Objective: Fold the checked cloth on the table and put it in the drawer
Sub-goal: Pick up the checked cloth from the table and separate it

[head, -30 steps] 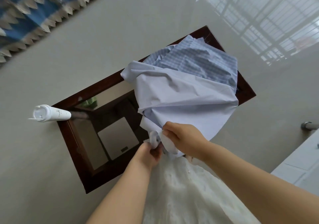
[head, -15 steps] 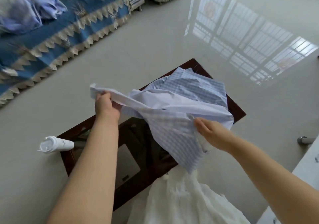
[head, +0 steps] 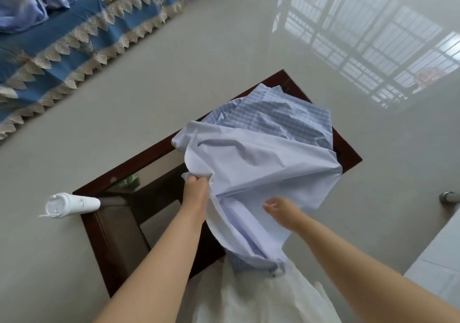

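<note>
Released by the spread right hand (head: 281,212), the checked cloth (head: 261,173) stays bunched in the left hand (head: 196,188).

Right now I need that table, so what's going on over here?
A person is partway through folding a checked cloth over a dark wooden table. The left hand grips a bunched edge of the cloth, lifted off the table, while the right hand is open beside the hanging fabric. The cloth is not yet folded, and part of it lies on the table's far end. A white cup lies at the table's left corner.
</note>
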Motion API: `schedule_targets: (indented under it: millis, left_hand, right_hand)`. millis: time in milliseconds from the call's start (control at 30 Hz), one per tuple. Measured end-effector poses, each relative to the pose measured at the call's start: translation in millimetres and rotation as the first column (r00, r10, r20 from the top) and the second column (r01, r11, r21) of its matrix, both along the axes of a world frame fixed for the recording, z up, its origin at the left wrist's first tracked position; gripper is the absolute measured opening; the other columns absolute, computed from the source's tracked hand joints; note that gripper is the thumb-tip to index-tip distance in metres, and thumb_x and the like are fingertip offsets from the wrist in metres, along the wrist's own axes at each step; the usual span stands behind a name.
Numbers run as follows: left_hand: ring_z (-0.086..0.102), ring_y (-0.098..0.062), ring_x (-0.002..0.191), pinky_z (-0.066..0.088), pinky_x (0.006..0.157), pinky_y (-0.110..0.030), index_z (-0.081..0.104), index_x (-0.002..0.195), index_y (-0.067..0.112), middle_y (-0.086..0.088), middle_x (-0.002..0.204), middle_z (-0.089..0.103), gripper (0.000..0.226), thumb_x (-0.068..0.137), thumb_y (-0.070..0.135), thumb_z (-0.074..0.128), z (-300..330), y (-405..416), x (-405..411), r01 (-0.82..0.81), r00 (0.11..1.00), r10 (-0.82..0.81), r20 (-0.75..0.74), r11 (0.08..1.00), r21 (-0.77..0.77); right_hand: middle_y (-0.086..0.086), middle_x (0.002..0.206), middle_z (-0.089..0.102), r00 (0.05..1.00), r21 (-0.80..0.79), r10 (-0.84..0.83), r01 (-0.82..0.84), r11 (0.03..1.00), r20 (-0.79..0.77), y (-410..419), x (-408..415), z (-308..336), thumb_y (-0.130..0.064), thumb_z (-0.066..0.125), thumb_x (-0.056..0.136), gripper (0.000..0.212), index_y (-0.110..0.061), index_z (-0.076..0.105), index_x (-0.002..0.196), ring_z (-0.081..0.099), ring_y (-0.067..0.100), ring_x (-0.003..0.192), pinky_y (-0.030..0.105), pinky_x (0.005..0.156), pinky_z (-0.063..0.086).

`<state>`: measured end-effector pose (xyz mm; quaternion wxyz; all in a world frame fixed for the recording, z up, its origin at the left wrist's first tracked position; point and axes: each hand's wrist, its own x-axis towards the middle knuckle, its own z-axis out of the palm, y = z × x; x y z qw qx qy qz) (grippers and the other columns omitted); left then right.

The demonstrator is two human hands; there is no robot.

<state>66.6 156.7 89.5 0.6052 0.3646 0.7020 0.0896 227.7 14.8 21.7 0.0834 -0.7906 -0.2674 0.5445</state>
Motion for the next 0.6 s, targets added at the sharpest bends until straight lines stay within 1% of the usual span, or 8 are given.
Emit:
schedule_targets:
  millis: [67, 200, 300, 400, 433, 500, 567, 600]
  left_hand:
    - [0.054, -0.028, 0.106, 0.043, 0.090, -0.039, 0.049, 0.128, 0.012, -0.007, 0.116, 0.058, 0.037, 0.092, 0.017, 0.048, -8, -9, 4, -0.085, 0.995, 0.086, -0.053, 0.996, 0.017]
    - [0.055, -0.023, 0.111, 0.044, 0.097, -0.044, 0.047, 0.129, 0.020, -0.001, 0.120, 0.058, 0.041, 0.089, 0.026, 0.046, -28, -20, 15, -0.172, 0.984, 0.175, -0.021, 0.979, 0.104]
    - [0.056, -0.014, 0.093, 0.045, 0.070, -0.030, 0.046, 0.114, 0.019, 0.003, 0.104, 0.057, 0.032, 0.092, 0.042, 0.047, -38, -21, 25, -0.088, 0.990, 0.107, -0.088, 0.976, 0.200]
    - [0.054, -0.016, 0.075, 0.038, 0.058, -0.027, 0.051, 0.086, 0.015, 0.003, 0.080, 0.054, 0.029, 0.091, 0.044, 0.053, -46, -23, 33, -0.006, 0.986, 0.054, -0.156, 0.957, 0.289]
    - [0.050, -0.018, 0.070, 0.036, 0.057, -0.028, 0.048, 0.076, 0.014, 0.002, 0.073, 0.051, 0.030, 0.092, 0.039, 0.055, -46, -24, 36, 0.024, 0.984, 0.032, -0.177, 0.952, 0.305]
    - [0.049, -0.020, 0.069, 0.038, 0.059, -0.029, 0.049, 0.075, 0.006, -0.004, 0.072, 0.053, 0.029, 0.090, 0.029, 0.057, -47, -24, 40, 0.081, 0.977, -0.019, -0.213, 0.954, 0.288]
    - [0.053, -0.021, 0.073, 0.042, 0.063, -0.030, 0.056, 0.086, 0.002, -0.009, 0.080, 0.058, 0.019, 0.086, 0.021, 0.058, -48, -21, 47, 0.072, 0.979, -0.024, -0.203, 0.970, 0.231]
    - [0.053, -0.022, 0.073, 0.042, 0.063, -0.031, 0.057, 0.088, 0.002, -0.008, 0.080, 0.058, 0.016, 0.084, 0.017, 0.056, -47, -20, 50, 0.058, 0.980, -0.017, -0.200, 0.977, 0.205]
  right_hand:
    - [0.017, 0.120, 0.062, 0.992, 0.008, -0.052, 0.051, 0.999, 0.114, 15, 33, -23, -0.032, 0.052, 0.093, 0.037, -0.005, 0.058, 0.119, 0.058, 0.031, 0.109, 0.035, 0.089, 0.045]
    - [0.015, 0.137, 0.044, 0.966, 0.048, -0.063, 0.053, 0.997, 0.250, 48, 83, -64, -0.033, 0.055, 0.091, 0.047, -0.018, 0.044, 0.135, 0.051, 0.033, 0.118, 0.037, 0.089, 0.043]
    - [0.010, 0.154, 0.017, 0.916, -0.018, 0.158, -0.163, 0.986, 0.369, 71, 103, -88, -0.042, 0.064, 0.084, 0.080, -0.025, 0.019, 0.148, 0.024, 0.031, 0.138, 0.044, 0.103, 0.035]
    - [0.012, 0.158, -0.012, 0.818, -0.163, 0.385, -0.349, 0.923, 0.427, 87, 117, -112, -0.050, 0.069, 0.078, 0.104, -0.022, 0.000, 0.151, -0.005, 0.031, 0.146, 0.045, 0.113, 0.022]
    - [0.013, 0.157, -0.017, 0.789, -0.208, 0.430, -0.376, 0.903, 0.439, 90, 122, -121, -0.049, 0.069, 0.078, 0.102, -0.019, 0.004, 0.151, -0.010, 0.032, 0.146, 0.045, 0.114, 0.017]
    - [0.015, 0.157, -0.015, 0.751, -0.284, 0.495, -0.407, 0.868, 0.437, 90, 134, -137, -0.042, 0.064, 0.084, 0.074, -0.016, 0.029, 0.144, -0.011, 0.033, 0.145, 0.046, 0.115, 0.012]
    - [0.013, 0.158, 0.002, 0.743, -0.306, 0.516, -0.418, 0.855, 0.427, 86, 144, -149, -0.032, 0.056, 0.090, 0.045, -0.016, 0.048, 0.132, 0.003, 0.032, 0.145, 0.045, 0.114, 0.015]
    - [0.012, 0.157, 0.010, 0.753, -0.283, 0.501, -0.415, 0.865, 0.427, 82, 146, -154, -0.029, 0.054, 0.090, 0.043, -0.017, 0.048, 0.130, 0.012, 0.031, 0.143, 0.044, 0.113, 0.019]
